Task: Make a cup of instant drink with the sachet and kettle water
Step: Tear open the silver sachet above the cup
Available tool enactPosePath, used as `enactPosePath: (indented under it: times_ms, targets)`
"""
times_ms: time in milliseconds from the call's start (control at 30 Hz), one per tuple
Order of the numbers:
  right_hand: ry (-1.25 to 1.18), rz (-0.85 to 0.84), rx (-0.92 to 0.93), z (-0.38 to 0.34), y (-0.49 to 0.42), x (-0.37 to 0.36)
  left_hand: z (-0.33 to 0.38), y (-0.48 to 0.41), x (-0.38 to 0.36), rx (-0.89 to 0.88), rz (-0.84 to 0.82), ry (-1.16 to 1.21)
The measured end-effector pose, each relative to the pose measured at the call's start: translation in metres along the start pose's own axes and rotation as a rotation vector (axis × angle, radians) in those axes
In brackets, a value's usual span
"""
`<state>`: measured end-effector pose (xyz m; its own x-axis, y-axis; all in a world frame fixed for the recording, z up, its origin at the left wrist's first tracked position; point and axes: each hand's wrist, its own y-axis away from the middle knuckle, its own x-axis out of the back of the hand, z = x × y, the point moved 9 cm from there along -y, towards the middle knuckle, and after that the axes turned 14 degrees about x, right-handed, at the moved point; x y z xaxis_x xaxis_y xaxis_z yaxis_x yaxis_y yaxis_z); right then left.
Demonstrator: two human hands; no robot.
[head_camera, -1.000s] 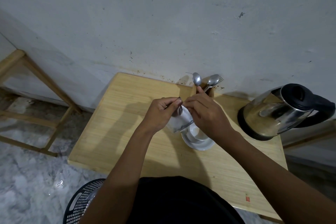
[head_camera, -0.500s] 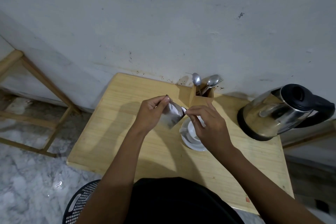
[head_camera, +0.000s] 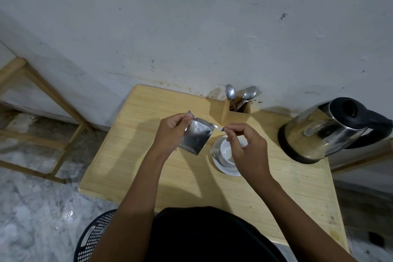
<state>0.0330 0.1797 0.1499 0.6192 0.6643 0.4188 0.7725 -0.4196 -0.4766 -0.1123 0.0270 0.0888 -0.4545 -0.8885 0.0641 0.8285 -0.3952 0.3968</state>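
My left hand [head_camera: 173,132] pinches the top left corner of a silver foil sachet [head_camera: 196,137], which hangs above the wooden table [head_camera: 131,161]. My right hand [head_camera: 247,149] pinches a thin strip torn along the sachet's top edge, still joined at its right corner. Below my right hand stands a white cup [head_camera: 225,151] on a white saucer [head_camera: 221,167], partly hidden by the hand. A steel kettle [head_camera: 325,132] with a black lid and handle stands at the table's right side.
A wooden holder [head_camera: 236,112] with spoons and a fork stands against the wall behind the cup. A black perforated basket [head_camera: 93,238] sits on the floor at the lower left. A wooden frame [head_camera: 42,91] stands to the left.
My hands have drawn apart. The right hand has pulled a strip off the sachet's top towards the right, and the sachet has moved left, off the cup.
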Motion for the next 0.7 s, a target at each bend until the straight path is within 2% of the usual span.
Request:
enactPosePath:
  times_ms: [233,467,700]
  targets:
    - [-0.050,0.134,-0.112,0.012,-0.008,0.021,-0.007,-0.003,0.024,0.102,0.100,0.037]
    - [-0.059,-0.127,-0.319,0.045,-0.008,-0.025,-0.013,0.003,0.025,0.130,0.073,0.061]
    - [0.241,-0.418,-0.252,0.064,-0.014,-0.082,-0.018,0.010,0.038,0.119,0.107,0.093]
